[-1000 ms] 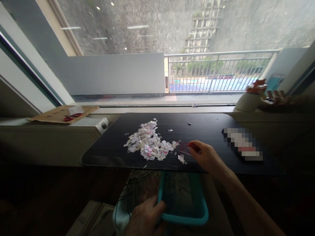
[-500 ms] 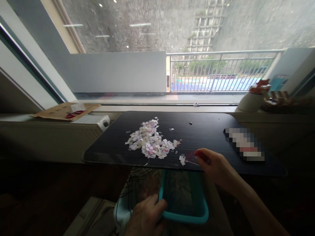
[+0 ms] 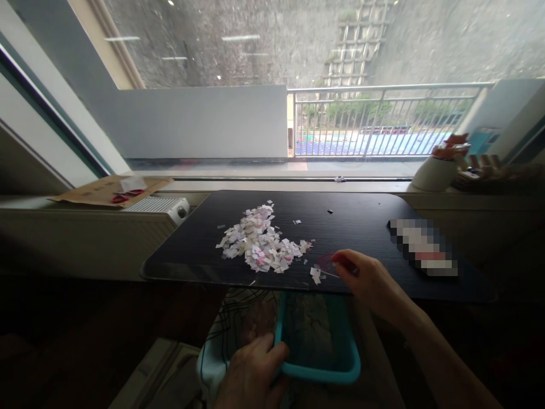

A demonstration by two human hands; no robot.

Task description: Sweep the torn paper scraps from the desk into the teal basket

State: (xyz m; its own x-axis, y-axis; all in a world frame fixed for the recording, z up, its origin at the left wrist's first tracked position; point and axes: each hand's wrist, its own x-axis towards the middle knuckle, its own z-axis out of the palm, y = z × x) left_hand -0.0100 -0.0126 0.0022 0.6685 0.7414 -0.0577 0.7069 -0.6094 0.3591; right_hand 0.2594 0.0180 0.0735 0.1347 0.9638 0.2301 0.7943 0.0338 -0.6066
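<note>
Pixelation masks an object (image 3: 423, 250) on my table (image 3: 361, 221). My right hand (image 3: 364, 275) hides part of a see-through reddish piece (image 3: 326, 263); the tabletop covers the teal bin's (image 3: 323, 376) far end. My left wrist is cut off below.

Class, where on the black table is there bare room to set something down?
Mostly bare: between the paper pile and the left edge of the table, and beyond the right hand, between the small dark bit and the pixelated item. Crowded: the pile and the loose scraps beside that hand.
</note>
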